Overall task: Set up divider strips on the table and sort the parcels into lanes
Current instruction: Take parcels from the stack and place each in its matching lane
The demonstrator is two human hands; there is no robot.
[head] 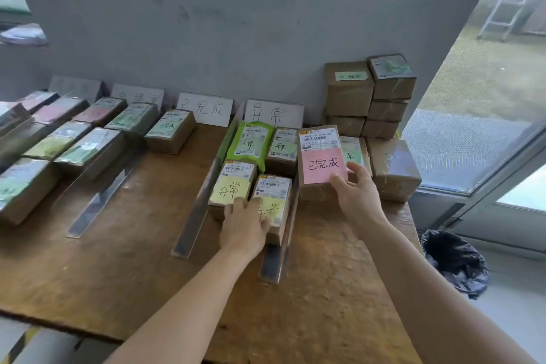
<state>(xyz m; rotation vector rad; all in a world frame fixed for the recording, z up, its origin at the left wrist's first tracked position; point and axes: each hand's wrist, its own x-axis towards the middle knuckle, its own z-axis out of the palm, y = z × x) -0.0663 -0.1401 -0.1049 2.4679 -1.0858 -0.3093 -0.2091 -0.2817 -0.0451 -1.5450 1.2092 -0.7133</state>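
While the left hand [245, 224] rests flat-fingered on the yellow-labelled parcels [252, 195] on the counter [133, 260], the right hand [354, 192] pinches the pink-labelled parcel's [322, 162] lower corner beside the lane, likely a light, stiff box best gripped by its edges.

Bare table [141, 260] front; divider strips [192, 210] fence lanes.

Both bare forearms reach forward from the bottom edge, roughly parallel. The left hand [245, 226] lies palm down, its fingers [237, 204] spread and fairly straight, pressing forward. The right hand [356, 195] is raised higher with its wrist turned, thumb and fingers [359, 170] curled in a pinch.
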